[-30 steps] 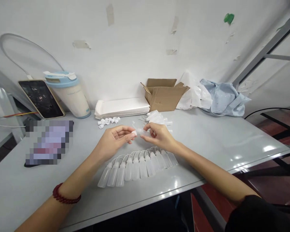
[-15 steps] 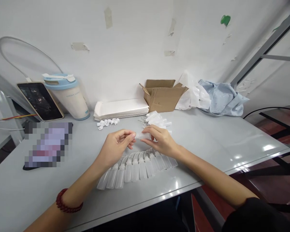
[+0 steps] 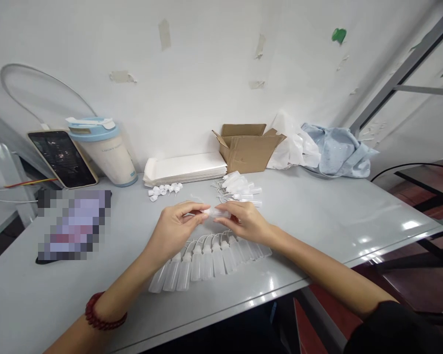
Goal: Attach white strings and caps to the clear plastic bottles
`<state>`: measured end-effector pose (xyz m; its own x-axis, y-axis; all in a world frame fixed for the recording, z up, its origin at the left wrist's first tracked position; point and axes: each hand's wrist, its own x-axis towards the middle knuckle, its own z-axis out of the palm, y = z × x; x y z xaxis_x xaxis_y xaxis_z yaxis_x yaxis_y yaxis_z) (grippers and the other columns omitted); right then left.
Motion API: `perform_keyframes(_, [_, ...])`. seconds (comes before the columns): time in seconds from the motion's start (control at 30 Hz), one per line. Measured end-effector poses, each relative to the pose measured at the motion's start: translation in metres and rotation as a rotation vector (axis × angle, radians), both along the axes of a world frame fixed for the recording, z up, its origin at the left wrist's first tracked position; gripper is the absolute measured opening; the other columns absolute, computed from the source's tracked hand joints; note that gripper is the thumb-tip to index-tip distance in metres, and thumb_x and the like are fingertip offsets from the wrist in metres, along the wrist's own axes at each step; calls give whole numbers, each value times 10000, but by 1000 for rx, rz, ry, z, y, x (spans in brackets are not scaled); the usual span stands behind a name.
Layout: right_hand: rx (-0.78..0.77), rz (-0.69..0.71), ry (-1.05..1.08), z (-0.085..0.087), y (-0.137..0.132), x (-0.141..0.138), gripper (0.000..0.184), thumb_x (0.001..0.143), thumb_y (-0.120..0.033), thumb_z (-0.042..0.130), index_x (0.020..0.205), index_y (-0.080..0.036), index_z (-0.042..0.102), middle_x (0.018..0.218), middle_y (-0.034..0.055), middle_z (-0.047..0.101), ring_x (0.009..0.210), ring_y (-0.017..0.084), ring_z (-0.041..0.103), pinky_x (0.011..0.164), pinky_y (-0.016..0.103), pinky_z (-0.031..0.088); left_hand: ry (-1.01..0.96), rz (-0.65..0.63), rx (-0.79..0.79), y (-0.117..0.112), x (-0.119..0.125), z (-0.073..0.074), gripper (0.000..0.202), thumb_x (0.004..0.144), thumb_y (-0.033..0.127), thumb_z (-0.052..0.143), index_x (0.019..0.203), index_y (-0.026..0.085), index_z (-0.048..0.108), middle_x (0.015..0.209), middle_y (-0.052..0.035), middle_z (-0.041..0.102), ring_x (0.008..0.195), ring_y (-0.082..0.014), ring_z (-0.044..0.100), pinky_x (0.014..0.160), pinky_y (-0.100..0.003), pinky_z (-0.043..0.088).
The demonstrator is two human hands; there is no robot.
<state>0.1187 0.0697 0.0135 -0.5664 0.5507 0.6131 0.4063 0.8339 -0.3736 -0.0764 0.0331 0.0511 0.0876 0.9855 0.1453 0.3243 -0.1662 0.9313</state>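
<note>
A small translucent squeeze bottle (image 3: 219,213) lies level between my two hands above the table. My right hand (image 3: 249,221) grips its body between thumb and fingers. My left hand (image 3: 175,223) pinches the white cap (image 3: 207,211) at the bottle's left end; a faint thin tube sticks up behind these fingers. Below my hands lies a fanned row of similar bottles (image 3: 196,263) with white caps and curved thin tubes. Beyond my right hand is a pile of more such bottles (image 3: 239,184). Loose white caps (image 3: 165,189) lie clustered past my left hand.
Against the wall stand a stack of white paper sleeves (image 3: 186,167), an open cardboard box (image 3: 249,152), a white plastic bag (image 3: 291,145) and a light blue cloth bag (image 3: 339,150). To the left are a tumbler (image 3: 109,155), a propped phone (image 3: 63,160) and a blurred-out flat device (image 3: 76,223).
My left fingers have shifted to pinch the white cap, which now shows at the bottle's end. The right hand keeps its hold on the bottle. The view has tilted slightly.
</note>
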Motion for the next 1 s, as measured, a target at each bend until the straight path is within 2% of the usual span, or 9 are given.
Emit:
perform_keyframes(0.1, [-66,-3,29,1,-1,-1,269,903,-377,538,975,-135,630,656,20,619,523,102,510,529,236,424,22,4,32,-1,0,1,201,705,337,685,845,202,738,886,-43,729,858,-216,668,768,-324,568])
perform_keyframes(0.23, [-49,-5,37,0,-3,-3,269,905,-374,534,990,-136,624,663,22,615,522,102,501,522,236,423,39,15,24,-1,0,4,189,755,367,642,810,206,725,807,-26,723,734,-186,666,699,-297,566])
perform_keyframes(0.37, [42,-2,24,-2,-4,-4,237,920,-339,515,1012,-139,602,693,33,615,554,113,517,520,238,425,-16,27,-87,1,-1,2,244,751,394,656,847,173,696,647,-12,686,569,-163,641,574,-280,552])
perform_keyframes(0.47, [85,6,23,-3,-3,-4,224,921,-319,514,1003,-125,591,699,41,611,561,117,527,512,237,423,-50,-5,-163,2,-1,2,267,753,404,656,844,154,677,610,-16,675,522,-158,626,519,-279,540])
perform_keyframes(0.73, [57,-7,21,-2,-2,-2,239,913,-350,528,978,-130,596,710,42,628,549,112,537,510,232,424,-22,24,-67,0,0,-1,177,716,333,705,816,186,697,715,-9,708,647,-173,672,664,-291,571])
perform_keyframes(0.87, [55,5,30,-2,-1,-2,247,912,-340,534,973,-111,602,691,40,624,536,107,535,517,231,422,30,15,23,0,-3,-6,125,725,302,700,798,201,701,784,-4,717,781,-186,683,747,-276,562])
perform_keyframes(1.0, [85,-7,40,-3,0,-2,252,909,-354,539,962,-116,602,681,30,625,516,99,516,505,225,415,62,-15,87,0,-4,-8,103,739,276,688,810,202,700,840,3,718,822,-178,681,807,-272,549])
